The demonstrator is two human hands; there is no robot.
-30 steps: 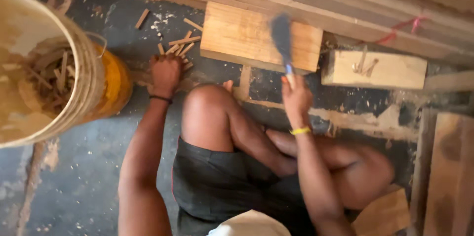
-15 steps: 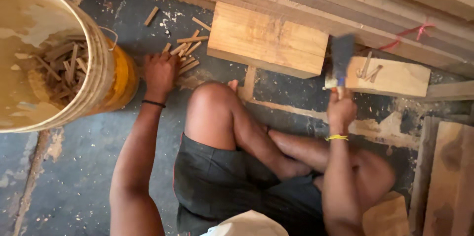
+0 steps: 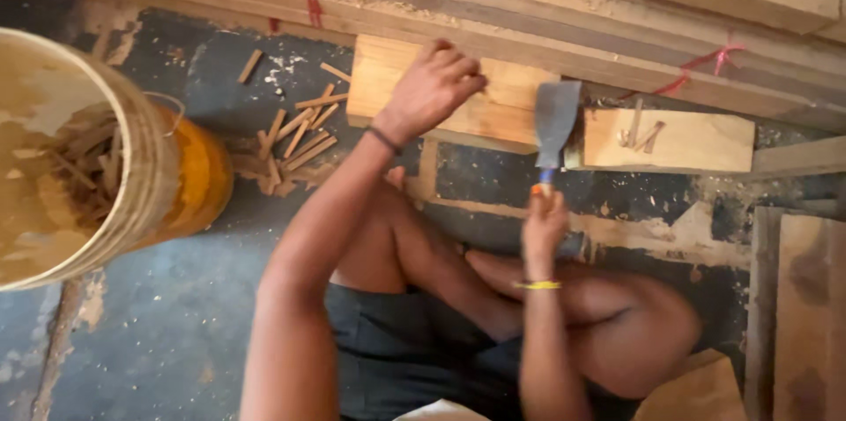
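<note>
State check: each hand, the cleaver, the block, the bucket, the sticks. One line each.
left hand: fingers curled, resting on the wooden block
right hand: shut on the cleaver handle
cleaver: held upright, blade up, beside the block
wooden block: lying flat on the floor
bucket: upright, holds wooden sticks
loose sticks: scattered on the floor, left of the block

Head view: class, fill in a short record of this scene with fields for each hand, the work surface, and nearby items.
left hand: left hand rests on the wooden block
right hand: right hand grips the cleaver, blade upright beside the block
small sticks: small sticks scattered on the dark floor
bucket: bucket at the left, holding more sticks
second block: smaller block, wood slivers on top
</note>
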